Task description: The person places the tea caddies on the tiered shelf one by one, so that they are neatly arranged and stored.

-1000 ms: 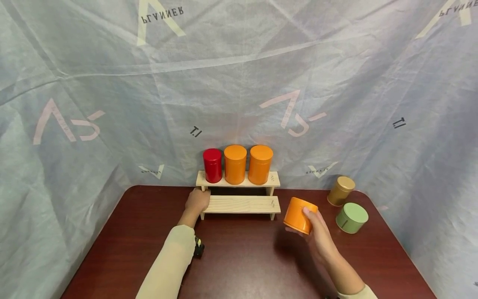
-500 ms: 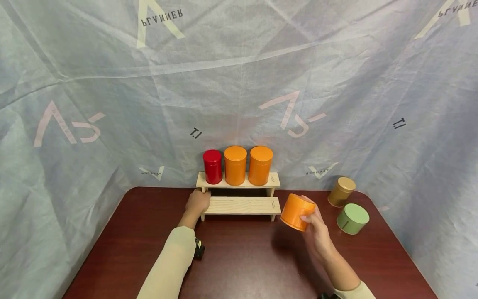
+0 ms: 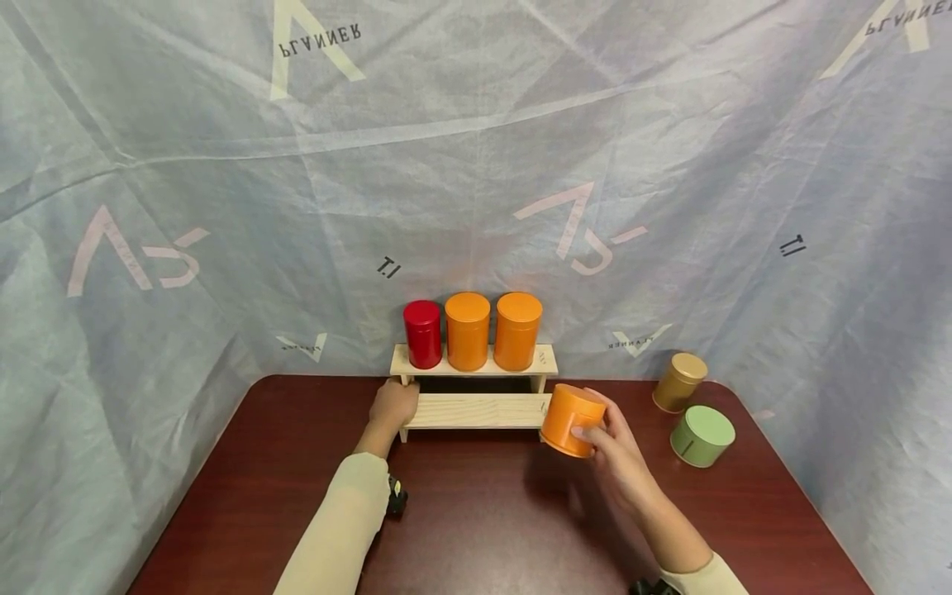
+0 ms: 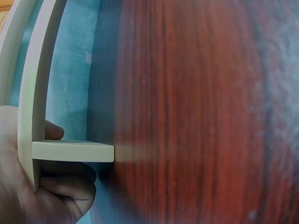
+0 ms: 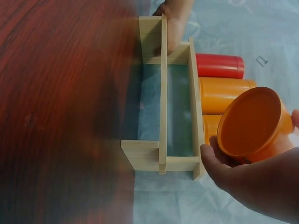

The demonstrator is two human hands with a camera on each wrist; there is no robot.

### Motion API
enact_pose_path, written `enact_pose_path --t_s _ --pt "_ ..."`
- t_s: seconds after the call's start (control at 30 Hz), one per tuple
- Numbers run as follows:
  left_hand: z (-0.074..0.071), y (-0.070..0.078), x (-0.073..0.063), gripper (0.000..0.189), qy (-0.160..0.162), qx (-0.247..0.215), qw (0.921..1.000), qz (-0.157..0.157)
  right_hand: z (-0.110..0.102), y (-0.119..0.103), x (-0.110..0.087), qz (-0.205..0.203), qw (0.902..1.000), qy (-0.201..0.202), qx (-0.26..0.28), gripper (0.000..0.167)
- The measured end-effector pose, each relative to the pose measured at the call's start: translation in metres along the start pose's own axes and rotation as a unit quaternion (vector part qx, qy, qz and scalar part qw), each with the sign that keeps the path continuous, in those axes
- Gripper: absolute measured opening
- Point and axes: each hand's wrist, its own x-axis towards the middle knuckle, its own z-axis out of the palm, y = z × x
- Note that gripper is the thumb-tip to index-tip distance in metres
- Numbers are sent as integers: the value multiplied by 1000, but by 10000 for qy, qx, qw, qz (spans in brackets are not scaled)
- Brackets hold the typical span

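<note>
My right hand holds a short orange canister by its side, thumb on the near face. The canister is tilted in the air in front of the right end of the lower step of a two-step wooden rack. At the rack's left end my left hand grips the lower board; in the left wrist view its fingers curl under the board around the leg. On the upper step stand a red canister and two taller orange canisters, the middle one and the right one.
A gold canister and a wide green tin stand on the right side of the dark red-brown table. Behind the rack hangs a grey printed cloth, close to the table's back edge.
My right hand has carried the short orange canister leftward, from beside the rack to in front of its right end. The left hand keeps its grip on the rack.
</note>
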Motion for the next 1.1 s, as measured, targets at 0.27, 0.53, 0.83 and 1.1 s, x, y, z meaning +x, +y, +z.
enact_pose_path --t_s 0.27,0.53,0.83,1.1 --pt "0 2 0 56 -17 -32 10000 -24 6 -3 4 46 9993 -96 -360 68" --pt "-2 0 -2 59 -36 -95 9999 -12 10 -1 7 271 9972 -109 -688 75" --pt "0 -3 -4 59 -17 -125 9999 -12 15 8 11 159 9962 -441 -732 80" --pt "-1 0 -5 59 -23 -175 9998 30 20 10 17 124 9953 -483 -826 79"
